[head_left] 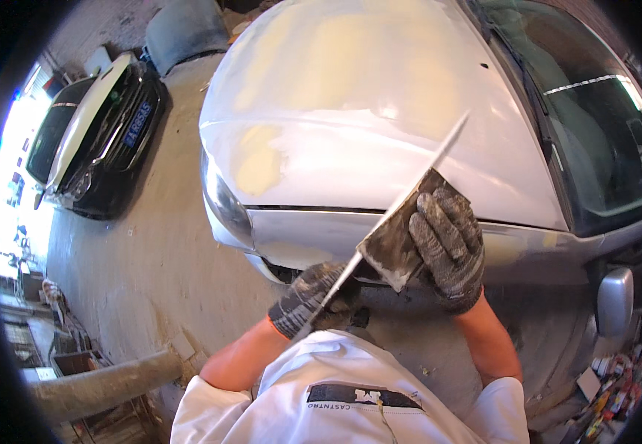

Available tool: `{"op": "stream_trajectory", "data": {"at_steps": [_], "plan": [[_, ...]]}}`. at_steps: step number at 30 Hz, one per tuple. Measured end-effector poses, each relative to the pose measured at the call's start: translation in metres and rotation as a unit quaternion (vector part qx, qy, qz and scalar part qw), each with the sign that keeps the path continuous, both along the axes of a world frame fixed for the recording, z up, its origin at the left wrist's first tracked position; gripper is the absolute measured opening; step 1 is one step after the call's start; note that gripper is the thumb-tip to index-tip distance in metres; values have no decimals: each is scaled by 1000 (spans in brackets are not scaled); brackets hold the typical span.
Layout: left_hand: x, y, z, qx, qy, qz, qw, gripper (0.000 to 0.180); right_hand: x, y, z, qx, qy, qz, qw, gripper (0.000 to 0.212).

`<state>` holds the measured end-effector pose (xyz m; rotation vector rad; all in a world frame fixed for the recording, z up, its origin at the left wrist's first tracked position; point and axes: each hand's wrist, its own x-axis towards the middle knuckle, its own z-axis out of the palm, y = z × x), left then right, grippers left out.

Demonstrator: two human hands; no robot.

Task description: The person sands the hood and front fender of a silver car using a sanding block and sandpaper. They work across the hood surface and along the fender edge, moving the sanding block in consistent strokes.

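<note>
A thin, pale flat board (446,146) tilts steeply in front of me, seen almost edge-on. My left hand (312,294), in a dark, stained glove, is closed around its lower end; part of the grip is hidden behind the board. My right hand (450,248), gloved the same way, grips a dirty, roughly rectangular putty spreader (395,251). One long edge of the spreader lies against the board's face. Beyond both hands is a silver car's hood (402,159), with yellowish filler patches (258,161) and smoothed pale areas.
The car's headlight (226,203) and side mirror (617,302) flank the work area. A second car (102,137) stands at far left, near a loose grey panel (184,33). A thick pipe (106,385) lies at lower left; mixed clutter (613,392) fills the lower right.
</note>
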<state>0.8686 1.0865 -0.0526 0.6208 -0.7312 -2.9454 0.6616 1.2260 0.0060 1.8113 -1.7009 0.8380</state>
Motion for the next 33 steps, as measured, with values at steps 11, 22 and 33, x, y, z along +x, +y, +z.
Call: {"op": "stream_trajectory", "data": {"at_steps": [11, 22, 33], "plan": [[11, -259, 82, -771, -35, -6, 636, 29, 8, 25, 42, -39, -229, -320, 919, 38], [-59, -362, 63, -914, 317, -62, 246, 21, 81, -74, 77, 13, -258, -410, 875, 35], [-33, -399, 35, -943, 269, -47, 189, 21, 65, -225, 25, 349, -84, -417, 835, 46]]}}
